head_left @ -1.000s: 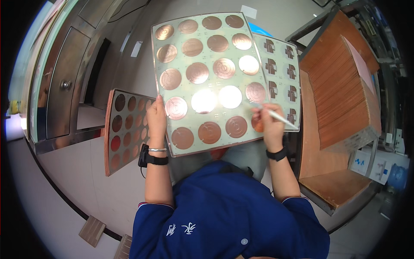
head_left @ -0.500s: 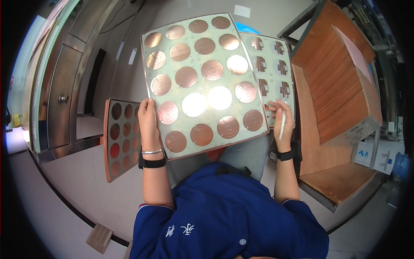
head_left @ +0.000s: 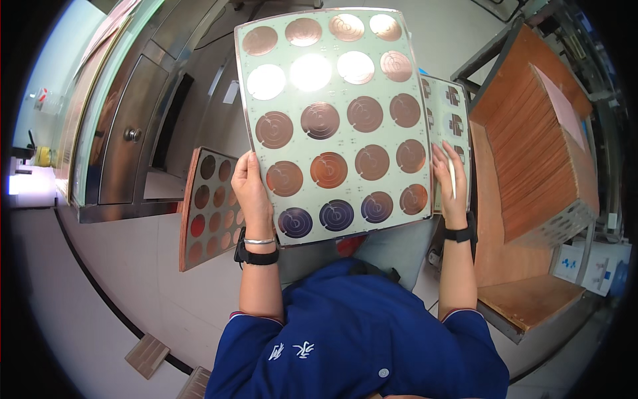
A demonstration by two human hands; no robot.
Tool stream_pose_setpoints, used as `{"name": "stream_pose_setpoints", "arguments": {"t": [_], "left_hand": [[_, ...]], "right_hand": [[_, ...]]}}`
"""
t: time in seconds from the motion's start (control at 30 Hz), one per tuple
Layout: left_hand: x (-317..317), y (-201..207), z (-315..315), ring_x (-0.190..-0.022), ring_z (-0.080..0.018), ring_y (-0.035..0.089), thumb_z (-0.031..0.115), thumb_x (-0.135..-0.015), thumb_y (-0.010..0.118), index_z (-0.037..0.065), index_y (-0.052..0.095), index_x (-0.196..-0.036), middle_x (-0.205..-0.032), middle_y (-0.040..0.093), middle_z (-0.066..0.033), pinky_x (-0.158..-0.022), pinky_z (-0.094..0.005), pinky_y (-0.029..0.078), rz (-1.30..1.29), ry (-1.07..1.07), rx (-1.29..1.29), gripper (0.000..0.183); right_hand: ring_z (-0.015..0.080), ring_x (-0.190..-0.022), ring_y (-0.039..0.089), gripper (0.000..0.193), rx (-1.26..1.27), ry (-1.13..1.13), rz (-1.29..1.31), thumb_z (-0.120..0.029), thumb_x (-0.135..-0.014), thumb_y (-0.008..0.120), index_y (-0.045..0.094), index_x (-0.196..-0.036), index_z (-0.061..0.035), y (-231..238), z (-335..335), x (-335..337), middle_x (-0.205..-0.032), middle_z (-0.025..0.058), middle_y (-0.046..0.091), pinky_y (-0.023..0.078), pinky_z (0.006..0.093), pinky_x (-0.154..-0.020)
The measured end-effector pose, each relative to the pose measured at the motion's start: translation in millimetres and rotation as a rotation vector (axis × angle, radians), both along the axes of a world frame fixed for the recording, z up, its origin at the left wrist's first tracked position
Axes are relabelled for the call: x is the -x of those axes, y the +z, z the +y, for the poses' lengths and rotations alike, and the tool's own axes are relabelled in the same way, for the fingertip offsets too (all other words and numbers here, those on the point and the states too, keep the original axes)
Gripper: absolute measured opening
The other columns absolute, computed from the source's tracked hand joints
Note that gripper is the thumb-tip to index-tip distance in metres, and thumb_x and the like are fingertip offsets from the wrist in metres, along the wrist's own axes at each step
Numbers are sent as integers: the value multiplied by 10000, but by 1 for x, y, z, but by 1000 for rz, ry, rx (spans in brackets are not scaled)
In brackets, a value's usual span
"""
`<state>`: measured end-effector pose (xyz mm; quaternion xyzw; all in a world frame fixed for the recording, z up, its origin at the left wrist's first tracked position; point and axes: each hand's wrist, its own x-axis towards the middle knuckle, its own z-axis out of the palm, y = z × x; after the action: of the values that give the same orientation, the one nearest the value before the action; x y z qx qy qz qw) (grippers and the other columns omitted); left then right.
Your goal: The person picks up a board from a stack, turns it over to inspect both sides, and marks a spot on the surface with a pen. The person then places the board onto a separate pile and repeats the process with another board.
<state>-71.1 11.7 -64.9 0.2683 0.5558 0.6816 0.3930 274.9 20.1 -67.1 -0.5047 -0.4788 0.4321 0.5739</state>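
Note:
A large pale green circuit board panel (head_left: 345, 136) with rows of round copper discs is held up in front of me. My left hand (head_left: 252, 191) grips its left edge near the lower corner, the thumb on the front face. At the opposite edge is my right hand (head_left: 452, 183), with a slim white pen-like stick (head_left: 452, 178) between its fingers. Those fingertips are close to the panel's edge; whether they touch it I cannot tell. Partly hidden behind stands another pale panel (head_left: 438, 90) with dark angular copper patterns. Bright glare covers some upper discs.
To the left, panels with copper discs (head_left: 214, 189) stand upright on the floor. A wooden rack (head_left: 492, 233) on the right holds a thick stack of brown-edged sheets (head_left: 531, 159). A metal cabinet (head_left: 126, 143) stands at the left; a small brown block (head_left: 147, 356) lies on the floor.
The panel has tilted, and the glare has shifted from its lower rows to its upper ones. It sits straighter in view, and my right hand's fingers have straightened upward along its edge.

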Motion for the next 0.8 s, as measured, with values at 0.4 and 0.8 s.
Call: {"name": "stream_pose_setpoints", "arguments": {"t": [0.4,0.8], "left_hand": [[6,13,-5,-819,-75,571,105,-924,507,-19,599,-1001,-920,630,-41,-743,-210,460,-159,-166,51,172],[-8,26,-11,-827,-81,573,72,-911,507,-6,582,-996,-929,623,-42,-747,-209,466,-237,-242,66,138]], "right_hand": [[162,-1040,555,388,230,35,305,-127,-939,481,441,-1266,79,38,8,-3,-1186,143,552,460,258,-875],[160,-1039,552,351,194,-12,248,-114,-944,456,469,-1252,53,46,-9,-14,-1171,114,565,456,257,-867]]}}
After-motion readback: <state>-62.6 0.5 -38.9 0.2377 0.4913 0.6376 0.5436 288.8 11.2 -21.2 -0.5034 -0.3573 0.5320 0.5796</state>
